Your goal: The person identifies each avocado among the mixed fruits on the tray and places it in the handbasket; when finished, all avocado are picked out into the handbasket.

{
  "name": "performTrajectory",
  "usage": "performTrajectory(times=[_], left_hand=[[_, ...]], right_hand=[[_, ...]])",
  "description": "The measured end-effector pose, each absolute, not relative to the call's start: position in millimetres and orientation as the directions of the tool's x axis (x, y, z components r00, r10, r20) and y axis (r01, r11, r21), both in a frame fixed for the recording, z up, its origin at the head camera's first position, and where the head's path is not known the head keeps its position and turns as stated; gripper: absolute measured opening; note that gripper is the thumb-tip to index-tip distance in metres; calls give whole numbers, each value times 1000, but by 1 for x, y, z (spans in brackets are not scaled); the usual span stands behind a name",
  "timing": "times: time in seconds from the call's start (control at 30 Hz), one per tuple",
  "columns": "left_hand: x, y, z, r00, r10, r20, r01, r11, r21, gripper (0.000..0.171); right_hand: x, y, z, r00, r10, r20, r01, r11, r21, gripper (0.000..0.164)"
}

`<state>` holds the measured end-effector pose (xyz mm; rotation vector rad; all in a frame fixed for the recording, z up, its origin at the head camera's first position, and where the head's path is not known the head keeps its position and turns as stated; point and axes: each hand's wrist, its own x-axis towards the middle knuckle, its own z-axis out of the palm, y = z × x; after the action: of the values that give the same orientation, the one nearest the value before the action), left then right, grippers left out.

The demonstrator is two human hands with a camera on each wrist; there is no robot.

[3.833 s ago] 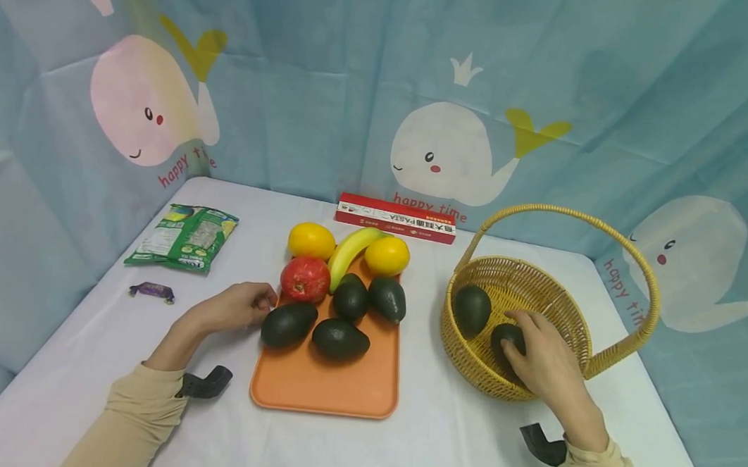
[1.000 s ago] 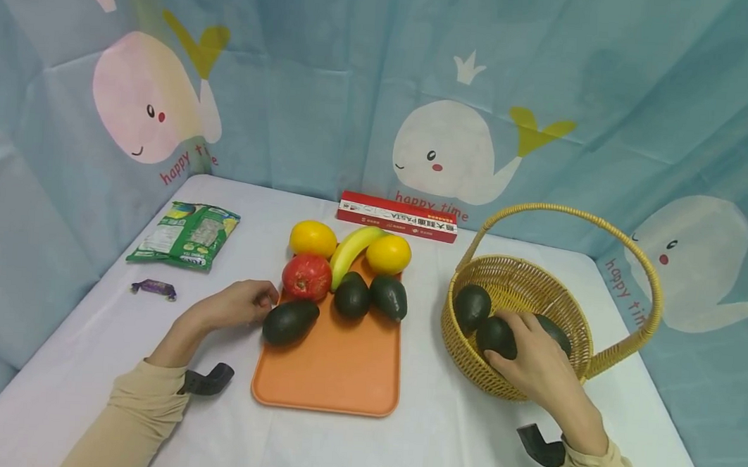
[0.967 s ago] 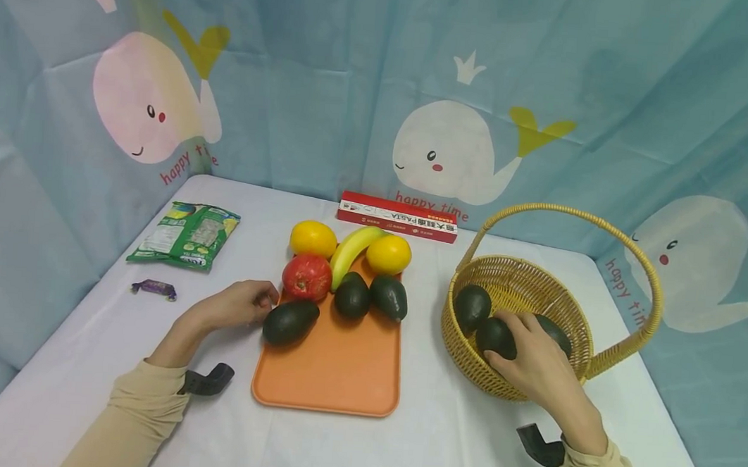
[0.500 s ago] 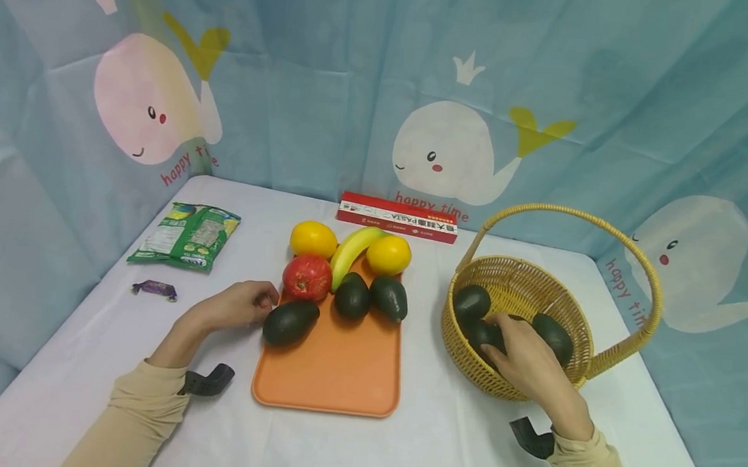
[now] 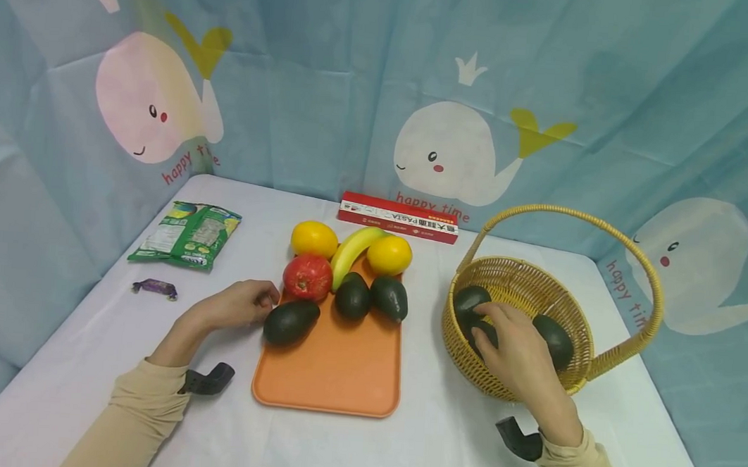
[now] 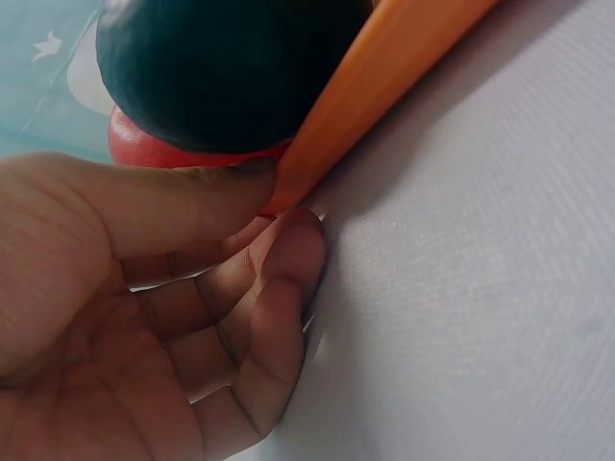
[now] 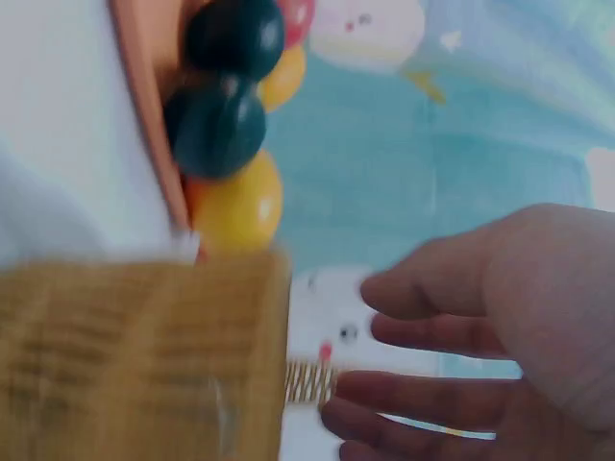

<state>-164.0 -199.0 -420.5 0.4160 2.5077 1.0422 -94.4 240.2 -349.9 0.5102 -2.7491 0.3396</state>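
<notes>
My left hand [image 5: 240, 304] pinches the left rim of the orange tray [image 5: 328, 386]; in the left wrist view the thumb and curled fingers meet at its edge. Close to that hand lies an avocado [image 5: 291, 323] on the tray. Over the wicker basket [image 5: 451, 336] is my right hand [image 5: 520, 350], its fingers apart and nothing between them in the right wrist view. Three avocados show inside the basket: one at the left wall [image 5: 470, 300], one partly hidden behind the right hand [image 5: 484, 332] and one at the right [image 5: 554, 342].
Two more avocados [image 5: 352, 297], a pomegranate [image 5: 308, 277], a banana [image 5: 352, 253] and two yellow fruits [image 5: 390, 255] lie on the tray. Behind stands a red pasta box [image 5: 398, 217]. A green snack bag [image 5: 187, 236] and purple candy [image 5: 155, 288] lie left. The basket's tall handle [image 5: 647, 276] arches up.
An avocado from the tray's middle is now in the basket. My right hand has let go of the avocado and shifted left and up a little. The left hand has stayed put.
</notes>
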Motion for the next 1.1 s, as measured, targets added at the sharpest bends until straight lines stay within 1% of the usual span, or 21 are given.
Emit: performTrajectory(times=[0.13,0.2,0.3,0.4,0.5,0.67,0.73,0.9,1.0,1.1], left_hand=[[-163,-199,-419,-879,407,-247,113,682,722,26],[-163,-199,-418,-879,408,-246,114,682,722,26],[-162,-200,-418,-879,407,-248,111,682,723,25],[-162,-200,-418,-880,407,-246,112,680,725,25],[-162,-200,-419,-880,408,-244,113,678,727,25],[-162,-198,-419,-878,407,-252,109,682,723,25],[-163,-198,-420,-878,405,-255,106,684,722,25],[-162,-198,-418,-875,420,-240,123,672,731,25],[-161,-198,-416,-872,435,-223,144,665,733,25],[-161,-199,-416,-875,429,-223,140,667,731,25]], right_hand=[[-94,214,-351,-785,-359,504,-492,857,-155,30],[-94,198,-353,-746,-381,546,-536,831,-153,32],[-94,171,-360,-708,-424,564,-584,801,-131,41],[-98,148,-370,-694,-471,544,-610,787,-96,54],[-105,133,-379,-704,-488,516,-607,791,-80,62],[-122,124,-389,-758,-464,459,-559,825,-87,66],[-128,122,-390,-787,-455,417,-535,839,-94,67],[-134,122,-391,-856,-445,262,-481,871,-94,70],[-135,124,-394,-864,-456,214,-482,872,-85,68],[-135,126,-396,-842,-482,242,-512,855,-78,64]])
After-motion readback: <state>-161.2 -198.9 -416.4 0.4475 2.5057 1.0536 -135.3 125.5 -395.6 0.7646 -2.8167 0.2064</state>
